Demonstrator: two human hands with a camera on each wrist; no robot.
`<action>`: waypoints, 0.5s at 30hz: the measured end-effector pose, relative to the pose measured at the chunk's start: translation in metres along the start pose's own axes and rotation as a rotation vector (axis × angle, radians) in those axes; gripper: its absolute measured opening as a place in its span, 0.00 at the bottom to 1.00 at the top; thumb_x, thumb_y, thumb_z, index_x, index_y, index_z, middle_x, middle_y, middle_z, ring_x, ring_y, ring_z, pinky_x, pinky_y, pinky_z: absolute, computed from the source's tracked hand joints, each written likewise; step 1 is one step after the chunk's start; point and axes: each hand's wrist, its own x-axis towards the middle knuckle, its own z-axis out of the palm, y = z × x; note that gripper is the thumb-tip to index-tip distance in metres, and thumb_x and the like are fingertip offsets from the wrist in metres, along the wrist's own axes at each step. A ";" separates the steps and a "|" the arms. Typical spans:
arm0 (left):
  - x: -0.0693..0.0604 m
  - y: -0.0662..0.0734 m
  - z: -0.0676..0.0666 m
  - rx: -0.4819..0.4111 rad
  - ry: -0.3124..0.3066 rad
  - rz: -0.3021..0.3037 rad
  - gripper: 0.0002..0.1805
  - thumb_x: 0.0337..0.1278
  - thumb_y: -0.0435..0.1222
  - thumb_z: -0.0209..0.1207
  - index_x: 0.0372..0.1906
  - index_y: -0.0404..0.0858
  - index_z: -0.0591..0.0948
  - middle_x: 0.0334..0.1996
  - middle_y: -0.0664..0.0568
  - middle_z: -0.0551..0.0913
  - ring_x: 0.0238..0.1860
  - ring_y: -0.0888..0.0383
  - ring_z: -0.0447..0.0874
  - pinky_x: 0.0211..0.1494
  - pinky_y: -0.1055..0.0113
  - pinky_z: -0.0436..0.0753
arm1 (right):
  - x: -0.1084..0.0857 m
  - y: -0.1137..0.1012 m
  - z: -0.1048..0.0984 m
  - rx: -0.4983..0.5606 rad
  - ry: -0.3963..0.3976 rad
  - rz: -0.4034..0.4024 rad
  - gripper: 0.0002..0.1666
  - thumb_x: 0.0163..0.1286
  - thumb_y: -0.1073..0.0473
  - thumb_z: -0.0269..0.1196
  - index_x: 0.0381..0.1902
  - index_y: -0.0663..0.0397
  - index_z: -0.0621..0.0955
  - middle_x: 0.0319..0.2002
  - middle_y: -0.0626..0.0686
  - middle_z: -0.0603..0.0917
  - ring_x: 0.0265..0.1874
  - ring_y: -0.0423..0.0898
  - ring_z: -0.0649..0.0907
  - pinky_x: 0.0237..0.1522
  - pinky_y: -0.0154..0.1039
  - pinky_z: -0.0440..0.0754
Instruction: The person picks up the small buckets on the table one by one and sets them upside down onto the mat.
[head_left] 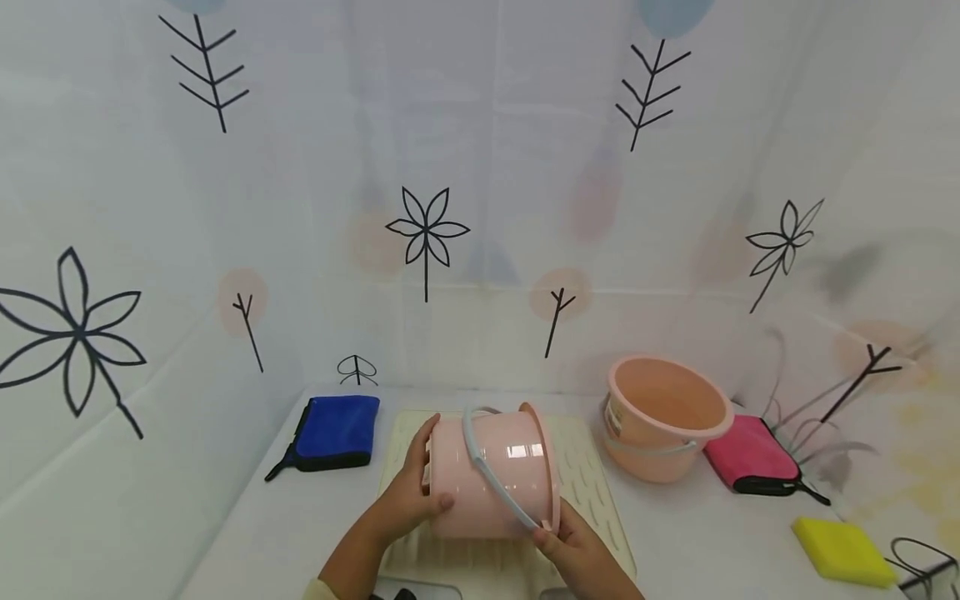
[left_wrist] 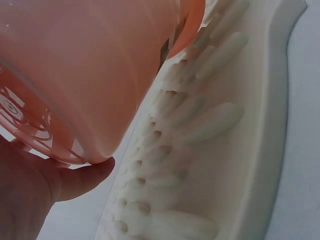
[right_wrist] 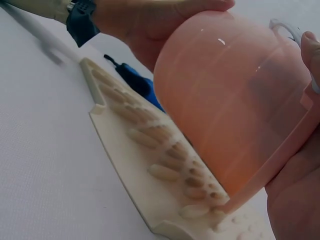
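In the lower middle of the head view, I hold a pink bucket [head_left: 461, 492] on its side over a ridged cream board [head_left: 592, 475]. My left hand [head_left: 408, 500] grips the base end, thumb on the wall, some fingers hidden. My right hand [head_left: 577, 550] pinches the rim, thumb by the grey handle [head_left: 478, 459] — its other fingers are mostly out of sight. I cannot tell whether the rim touches the board, which runs off the bottom edge. At right, a peach bucket [head_left: 667, 404] partly covers a pink pouch [head_left: 753, 454].
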 end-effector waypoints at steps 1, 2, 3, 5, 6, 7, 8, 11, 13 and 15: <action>0.000 -0.001 0.000 -0.003 0.009 0.001 0.61 0.54 0.59 0.72 0.84 0.63 0.44 0.83 0.46 0.50 0.80 0.34 0.56 0.64 0.36 0.80 | 0.000 0.000 0.000 0.000 0.004 0.004 0.37 0.87 0.58 0.47 0.84 0.59 0.47 0.79 0.70 0.59 0.73 0.39 0.72 0.68 0.28 0.71; 0.000 -0.001 0.001 -0.001 0.019 0.000 0.61 0.54 0.58 0.72 0.84 0.61 0.45 0.83 0.46 0.52 0.79 0.33 0.56 0.63 0.36 0.81 | 0.000 -0.001 0.001 0.002 0.010 0.011 0.37 0.87 0.57 0.48 0.84 0.61 0.47 0.79 0.70 0.60 0.72 0.38 0.73 0.68 0.28 0.71; -0.001 -0.002 0.001 -0.002 0.026 0.002 0.61 0.54 0.58 0.72 0.85 0.59 0.46 0.82 0.45 0.53 0.79 0.33 0.57 0.62 0.37 0.81 | 0.000 -0.001 0.001 0.002 0.016 0.013 0.37 0.87 0.57 0.48 0.83 0.63 0.49 0.79 0.70 0.61 0.72 0.38 0.73 0.67 0.28 0.72; -0.001 -0.002 0.001 0.002 0.032 0.002 0.60 0.54 0.57 0.71 0.84 0.56 0.46 0.81 0.45 0.55 0.78 0.33 0.57 0.60 0.37 0.82 | 0.001 -0.001 0.002 -0.005 0.028 0.007 0.36 0.86 0.57 0.50 0.82 0.65 0.52 0.77 0.71 0.65 0.70 0.39 0.75 0.66 0.29 0.74; -0.001 -0.001 0.001 0.007 0.034 0.001 0.60 0.54 0.57 0.71 0.84 0.57 0.46 0.81 0.45 0.56 0.78 0.33 0.58 0.60 0.37 0.82 | 0.001 -0.001 0.001 -0.005 0.029 -0.001 0.36 0.86 0.58 0.51 0.82 0.67 0.53 0.76 0.71 0.66 0.69 0.40 0.76 0.66 0.29 0.74; -0.001 0.000 0.001 0.010 0.036 0.001 0.59 0.54 0.57 0.71 0.84 0.57 0.46 0.80 0.46 0.56 0.78 0.34 0.58 0.60 0.37 0.82 | 0.002 -0.001 0.001 -0.011 0.033 -0.011 0.35 0.86 0.58 0.51 0.81 0.68 0.55 0.75 0.71 0.67 0.68 0.41 0.77 0.66 0.30 0.76; 0.000 0.001 0.001 0.014 0.037 0.003 0.59 0.54 0.57 0.71 0.84 0.58 0.47 0.80 0.46 0.57 0.78 0.35 0.59 0.60 0.37 0.82 | 0.003 -0.002 0.000 -0.011 0.038 -0.018 0.34 0.85 0.59 0.52 0.80 0.68 0.56 0.73 0.71 0.69 0.67 0.41 0.78 0.65 0.31 0.77; 0.001 0.003 0.002 0.028 0.045 0.004 0.57 0.54 0.58 0.70 0.82 0.62 0.47 0.79 0.47 0.58 0.77 0.36 0.60 0.60 0.38 0.83 | 0.004 -0.003 -0.002 -0.019 0.046 -0.031 0.32 0.84 0.60 0.53 0.78 0.68 0.61 0.71 0.68 0.73 0.63 0.42 0.80 0.64 0.33 0.80; 0.000 0.004 0.002 0.040 0.054 0.004 0.57 0.53 0.58 0.70 0.82 0.62 0.48 0.79 0.47 0.58 0.77 0.36 0.60 0.59 0.38 0.83 | 0.003 -0.002 -0.004 -0.025 0.040 -0.032 0.32 0.84 0.60 0.54 0.78 0.66 0.62 0.70 0.66 0.74 0.63 0.44 0.80 0.64 0.35 0.80; -0.001 0.004 0.002 0.046 0.060 0.000 0.57 0.53 0.58 0.70 0.82 0.62 0.47 0.79 0.47 0.58 0.77 0.35 0.61 0.59 0.38 0.84 | 0.001 -0.002 -0.007 -0.055 0.050 -0.021 0.30 0.83 0.60 0.55 0.77 0.62 0.66 0.69 0.63 0.76 0.63 0.45 0.81 0.62 0.36 0.81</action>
